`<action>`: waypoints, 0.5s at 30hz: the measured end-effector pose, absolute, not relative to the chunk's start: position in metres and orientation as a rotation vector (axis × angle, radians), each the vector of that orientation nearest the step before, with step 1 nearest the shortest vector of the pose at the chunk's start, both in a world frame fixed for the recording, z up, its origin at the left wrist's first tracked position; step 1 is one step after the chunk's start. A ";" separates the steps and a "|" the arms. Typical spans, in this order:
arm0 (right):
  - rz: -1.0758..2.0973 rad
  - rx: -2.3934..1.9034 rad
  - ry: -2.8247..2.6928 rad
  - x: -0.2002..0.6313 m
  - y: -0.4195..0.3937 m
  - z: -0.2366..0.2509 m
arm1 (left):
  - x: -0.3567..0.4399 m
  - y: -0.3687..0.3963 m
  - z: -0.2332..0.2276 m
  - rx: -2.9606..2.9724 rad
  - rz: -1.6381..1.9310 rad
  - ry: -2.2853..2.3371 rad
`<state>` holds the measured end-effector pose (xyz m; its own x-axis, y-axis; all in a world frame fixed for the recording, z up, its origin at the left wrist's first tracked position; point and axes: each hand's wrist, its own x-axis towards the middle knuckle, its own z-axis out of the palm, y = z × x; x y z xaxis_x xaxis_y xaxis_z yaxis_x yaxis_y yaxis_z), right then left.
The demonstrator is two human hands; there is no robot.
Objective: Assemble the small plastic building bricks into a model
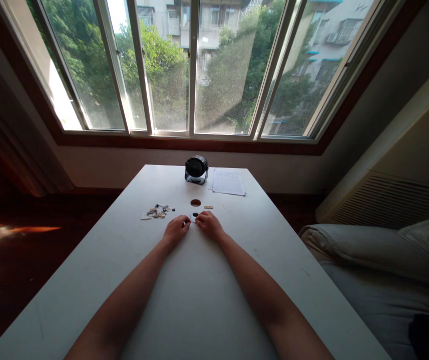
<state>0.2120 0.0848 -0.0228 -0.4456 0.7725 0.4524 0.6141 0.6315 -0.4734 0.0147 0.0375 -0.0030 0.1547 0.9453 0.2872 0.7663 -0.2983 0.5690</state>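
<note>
My left hand (177, 228) rests on the white table with its fingers curled and their tips drawn together. Opposite it, my right hand (209, 223) has its fingers bent inward, closed at the tips. Between the two sets of fingertips lies a small round piece (191, 218) with a pale rim and a dark middle. The fingers partly cover it, and anything tiny in their grip is too small to make out. Just beyond my right hand is a tan studded strip (208, 207). Left of my left hand, small tan, black and white building-block pieces (157, 212) lie scattered.
A brown round hole (195, 202) shows in the white table (199, 285) beyond the hands. Near the far edge stand a small black fan (196, 169) and a printed sheet (229, 182). A window is behind the table; a padded seat (379, 250) lies to the right.
</note>
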 end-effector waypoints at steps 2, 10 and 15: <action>0.314 -1.075 -2.201 0.212 0.085 -0.023 | 0.015 0.037 -0.003 2.138 0.876 1.656; 0.318 -1.074 -2.190 0.212 0.083 -0.022 | 0.014 0.038 -0.003 2.148 0.880 1.642; 0.334 -1.076 -2.176 0.212 0.084 -0.023 | 0.014 0.038 -0.004 2.153 0.887 1.650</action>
<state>0.2125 0.0839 -0.0227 -0.4289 0.7770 0.4607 0.6033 0.6260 -0.4941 0.0142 0.0378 -0.0042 0.1559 0.9427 0.2950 0.7664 -0.3038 0.5660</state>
